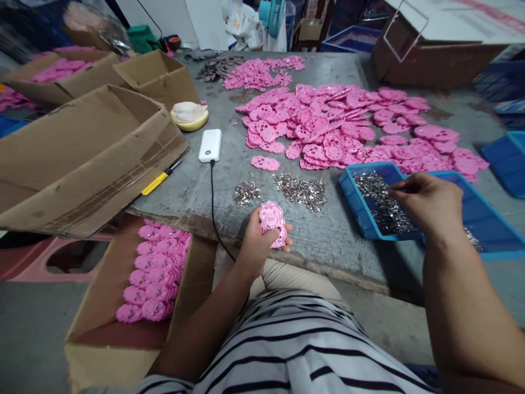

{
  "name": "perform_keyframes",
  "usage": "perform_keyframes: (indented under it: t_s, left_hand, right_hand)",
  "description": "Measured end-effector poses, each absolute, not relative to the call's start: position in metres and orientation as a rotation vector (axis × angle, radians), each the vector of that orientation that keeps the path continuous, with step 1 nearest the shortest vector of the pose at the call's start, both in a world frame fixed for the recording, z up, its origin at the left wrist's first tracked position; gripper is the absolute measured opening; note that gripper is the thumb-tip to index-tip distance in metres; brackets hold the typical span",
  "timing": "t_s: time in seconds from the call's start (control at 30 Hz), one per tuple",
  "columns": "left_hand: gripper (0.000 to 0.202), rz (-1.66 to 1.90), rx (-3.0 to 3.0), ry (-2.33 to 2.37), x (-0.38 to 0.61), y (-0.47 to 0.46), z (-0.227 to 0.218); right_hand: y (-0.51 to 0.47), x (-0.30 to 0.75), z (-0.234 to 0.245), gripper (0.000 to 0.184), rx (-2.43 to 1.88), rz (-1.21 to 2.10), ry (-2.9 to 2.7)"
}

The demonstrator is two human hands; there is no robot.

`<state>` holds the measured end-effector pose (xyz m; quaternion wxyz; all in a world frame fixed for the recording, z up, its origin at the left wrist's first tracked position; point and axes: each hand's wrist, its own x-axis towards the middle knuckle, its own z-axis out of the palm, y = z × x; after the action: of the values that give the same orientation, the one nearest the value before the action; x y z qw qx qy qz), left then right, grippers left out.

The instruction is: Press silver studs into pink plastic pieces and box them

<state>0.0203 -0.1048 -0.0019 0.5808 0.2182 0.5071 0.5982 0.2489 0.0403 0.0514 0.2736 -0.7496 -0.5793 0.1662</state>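
Note:
My left hand (258,241) is closed on a pink plastic part (272,220) with a scalloped outline, held above the table's front edge. Its moulded inner side faces up, the thumb pressing on its lower end. Over to the right, my right hand (429,205) hangs above a blue bin (361,224) of small shiny metal pieces (381,197). Thumb and fingertips are pinched together there; whatever sits between them is too small to make out. Two loose piles of metal pieces, a small one (246,192) and a wider one (302,190), lie beyond the left hand.
A large heap of pink parts (328,120) spreads across the table's middle. Left of it are a white power bank (210,145) with a black cable, a fruit rind (189,116), a yellow-handled tool (156,182) and cardboard boxes (94,148). Below, an open carton (98,306) holds stacked pink parts.

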Motion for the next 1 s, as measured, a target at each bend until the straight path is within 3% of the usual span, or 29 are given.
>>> perform_keyframes:
  t_s: [0.1, 0.3, 0.43, 1.0]
  left_hand:
    - [0.046, 1.398, 0.511, 1.179, 0.022, -0.104, -0.003]
    - [0.046, 1.389, 0.496, 1.096, 0.031, -0.103, 0.003]
    - [0.049, 1.404, 0.44, 1.039, 0.035, -0.104, 0.012]
    - [0.048, 1.425, 0.317, 1.079, 0.035, -0.104, 0.016]
  right_hand:
    - [0.031, 0.239, 0.049, 0.014, -1.821, 0.645, -1.455]
    - [-0.012, 0.185, 0.026, 0.022, -1.06, 1.603, -1.438]
    - [-0.026, 0.159, 0.01, 0.023, -0.844, 1.895, -1.328]
    - [-0.021, 0.158, 0.0, 0.019, -0.691, 1.827, -1.534]
